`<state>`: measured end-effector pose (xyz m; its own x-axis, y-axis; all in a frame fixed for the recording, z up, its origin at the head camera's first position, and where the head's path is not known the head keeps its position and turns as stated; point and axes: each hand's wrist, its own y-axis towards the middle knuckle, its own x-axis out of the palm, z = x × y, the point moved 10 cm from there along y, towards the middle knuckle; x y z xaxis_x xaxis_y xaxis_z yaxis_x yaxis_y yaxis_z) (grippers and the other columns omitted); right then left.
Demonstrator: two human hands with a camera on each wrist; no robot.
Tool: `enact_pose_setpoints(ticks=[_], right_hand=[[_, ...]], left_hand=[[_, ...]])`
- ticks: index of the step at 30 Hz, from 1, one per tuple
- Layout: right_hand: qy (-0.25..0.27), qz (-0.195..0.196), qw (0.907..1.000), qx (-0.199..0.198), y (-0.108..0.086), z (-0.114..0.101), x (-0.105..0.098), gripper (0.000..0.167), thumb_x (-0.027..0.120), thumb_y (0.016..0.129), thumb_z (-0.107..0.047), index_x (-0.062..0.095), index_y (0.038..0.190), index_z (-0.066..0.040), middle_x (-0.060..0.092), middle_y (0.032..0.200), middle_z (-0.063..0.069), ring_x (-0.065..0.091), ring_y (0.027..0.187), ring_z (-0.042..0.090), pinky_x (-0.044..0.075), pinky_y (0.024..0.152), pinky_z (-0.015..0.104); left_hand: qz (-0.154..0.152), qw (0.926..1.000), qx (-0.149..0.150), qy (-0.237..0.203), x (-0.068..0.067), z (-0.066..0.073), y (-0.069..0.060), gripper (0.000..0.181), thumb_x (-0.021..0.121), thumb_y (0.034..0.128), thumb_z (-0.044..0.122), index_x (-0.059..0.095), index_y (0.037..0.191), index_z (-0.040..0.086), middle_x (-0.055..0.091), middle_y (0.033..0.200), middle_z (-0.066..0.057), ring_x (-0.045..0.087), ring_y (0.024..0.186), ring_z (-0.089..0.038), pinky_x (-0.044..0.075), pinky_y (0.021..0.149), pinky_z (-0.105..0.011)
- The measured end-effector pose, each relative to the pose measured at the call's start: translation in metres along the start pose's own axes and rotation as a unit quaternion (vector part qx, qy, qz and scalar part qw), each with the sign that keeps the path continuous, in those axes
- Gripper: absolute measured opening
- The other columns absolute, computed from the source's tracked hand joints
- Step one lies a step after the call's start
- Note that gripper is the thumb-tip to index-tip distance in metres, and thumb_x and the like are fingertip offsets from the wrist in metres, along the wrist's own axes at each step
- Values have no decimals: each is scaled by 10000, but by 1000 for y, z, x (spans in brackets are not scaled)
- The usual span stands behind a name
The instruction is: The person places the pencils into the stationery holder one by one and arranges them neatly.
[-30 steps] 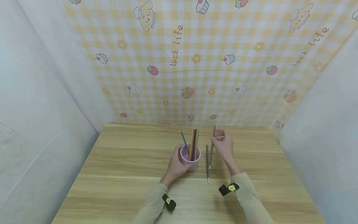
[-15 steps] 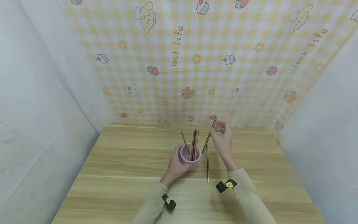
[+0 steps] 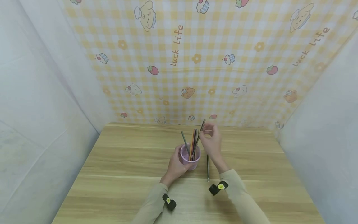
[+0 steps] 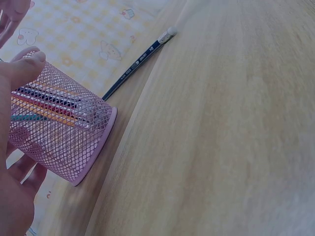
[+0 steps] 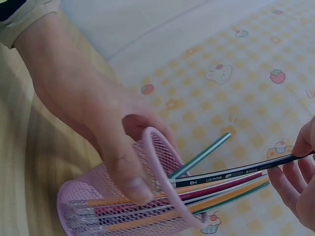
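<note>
A pink mesh pencil cup [image 4: 69, 118] stands on the table with several coloured pencils [image 5: 221, 192] in it. My left hand [image 3: 175, 164] grips the cup's side, thumb at the front and fingers behind. Between thumb and fingers, my right hand [image 3: 212, 141] pinches a dark pencil [image 5: 236, 171] near its upper end. That pencil slants, its lower end inside the cup's mouth, as the right wrist view shows. A teal pencil [image 5: 202, 155] leans apart from the others in the cup. Another dark pencil [image 4: 135, 65] with a white eraser end lies on the table right of the cup.
The wooden table [image 3: 126, 161] reaches back to a yellow checked cloth [image 3: 165, 77]. White side walls [image 3: 36, 109] border it left and right. Each sleeve carries a black wrist camera [image 3: 169, 203].
My right hand has lifted the dark pencil off the table and carried it left, its lower end now in the cup. My left hand stays on the cup.
</note>
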<state>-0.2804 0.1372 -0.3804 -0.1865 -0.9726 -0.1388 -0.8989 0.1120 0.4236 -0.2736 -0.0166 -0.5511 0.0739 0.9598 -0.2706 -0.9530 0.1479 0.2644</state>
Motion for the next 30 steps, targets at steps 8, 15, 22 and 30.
enact_pose_setpoints(ticks=[8,15,22,30], right_hand=[[-197,-166,9997,59,-11,13,14,352,631,826,174,531,1164,171,619,1035,339,658,833,363,582,644,139],[-634,-295,9975,58,-17,51,22,336,668,849,128,556,1166,126,650,1035,304,671,872,432,578,650,153],[-748,-132,9968,256,-21,67,11,291,656,855,98,600,1137,53,679,995,210,672,843,306,580,668,162],[-992,6,9942,418,-15,77,-7,255,635,877,79,594,1126,43,681,993,203,671,837,298,574,656,162]], left_hand=[[-2,10000,2,31,-1,1,-1,924,934,679,190,419,1446,156,583,1383,-74,566,1289,-251,468,1121,-479],[-10,9999,45,98,-1,2,-1,924,934,687,208,412,1447,147,584,1384,-81,571,1289,-272,480,1113,-483],[-8,9999,80,109,0,1,-1,926,934,686,209,413,1449,152,587,1383,-78,579,1283,-281,473,1122,-481],[53,9999,71,103,-1,-1,-1,923,939,677,231,426,1440,152,590,1386,-90,584,1277,-269,483,1110,-480]])
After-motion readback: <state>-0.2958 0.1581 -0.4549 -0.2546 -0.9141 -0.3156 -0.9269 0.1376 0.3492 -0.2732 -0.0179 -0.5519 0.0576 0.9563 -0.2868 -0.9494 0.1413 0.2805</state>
